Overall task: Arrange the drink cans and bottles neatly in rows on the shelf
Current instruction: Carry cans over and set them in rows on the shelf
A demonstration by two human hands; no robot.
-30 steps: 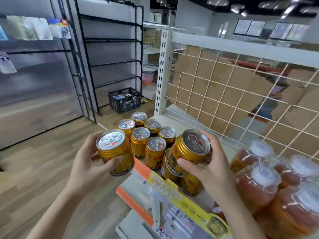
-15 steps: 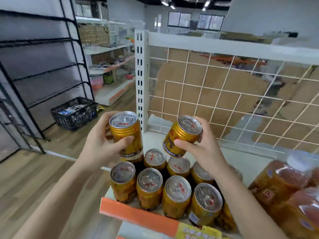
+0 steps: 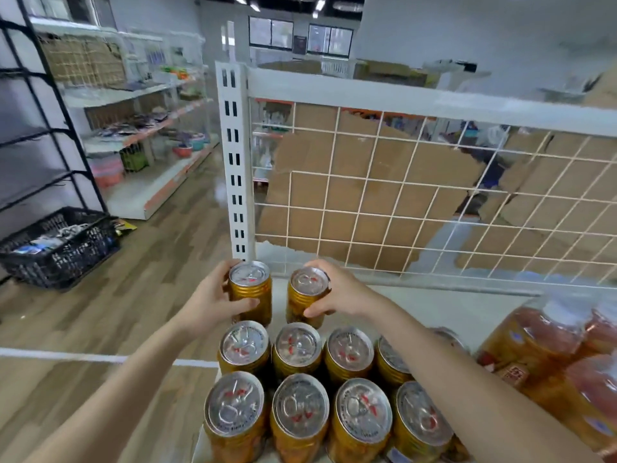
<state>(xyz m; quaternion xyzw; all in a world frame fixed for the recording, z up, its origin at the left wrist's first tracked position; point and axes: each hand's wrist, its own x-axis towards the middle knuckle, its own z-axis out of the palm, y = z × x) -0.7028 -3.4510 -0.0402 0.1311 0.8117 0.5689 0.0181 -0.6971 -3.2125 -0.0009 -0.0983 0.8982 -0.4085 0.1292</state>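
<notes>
- The left hand [image 3: 213,302] grasps a gold can [image 3: 251,290] just below the centre of the frame, with the thumb across the near side of the can and the fingers curled round its far side.
- The right hand [image 3: 345,292] grasps a second gold can [image 3: 306,297] just to the right of the first, with the thumb low on the near side and the fingers over the far rim.
- The two held cans stand upright, side by side with a narrow gap between them, behind the other cans. Whether their bases touch the shelf [image 3: 440,307] cannot be told.
- A middle row of cans [image 3: 297,349] sits just in front of the held pair, four across, silver tops up.
- A front row of cans [image 3: 300,409] fills the lower centre of the frame, also four across and packed close.
- The right forearm crosses over the right end of both rows.
- Bottles [image 3: 547,355] of reddish-orange drink lie grouped at the lower right, apparently wrapped in clear film.
- A white wire grid [image 3: 367,208] backs the shelf, fixed to a slotted upright post [image 3: 235,162], with cardboard [image 3: 374,168] behind it.
- A black crate [image 3: 56,248] rests on the wooden floor [image 3: 140,295] at the left edge.
</notes>
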